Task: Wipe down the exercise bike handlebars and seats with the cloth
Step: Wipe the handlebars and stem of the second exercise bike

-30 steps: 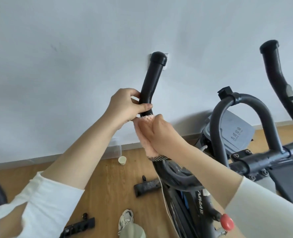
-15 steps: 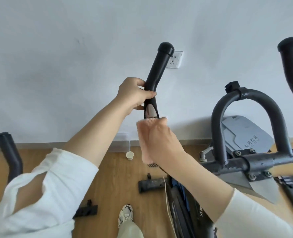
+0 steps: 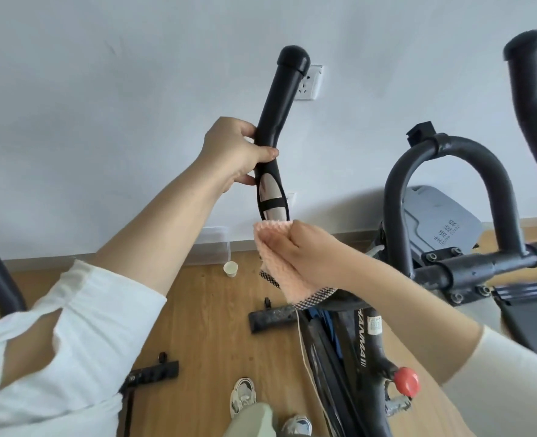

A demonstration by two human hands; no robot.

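Note:
A black handlebar horn (image 3: 281, 99) of the exercise bike rises in the middle of the view, with a silver sensor plate (image 3: 269, 200) low on it. My left hand (image 3: 235, 156) grips the horn just above that plate. My right hand (image 3: 305, 250) holds a pink cloth (image 3: 275, 257) wrapped round the bar directly below the plate. A curved black loop bar (image 3: 449, 156) and a second horn (image 3: 531, 89) stand to the right.
The bike frame (image 3: 364, 335) with a red knob (image 3: 406, 381) drops below my right arm. A paper cup (image 3: 230, 269), black floor parts (image 3: 271, 316) and my shoes (image 3: 243, 400) are on the wooden floor. A wall socket (image 3: 311, 83) is behind the horn.
My right hand slid the cloth down the horn, uncovering the silver sensor plate. My left hand kept its grip above it. The view shifted slightly.

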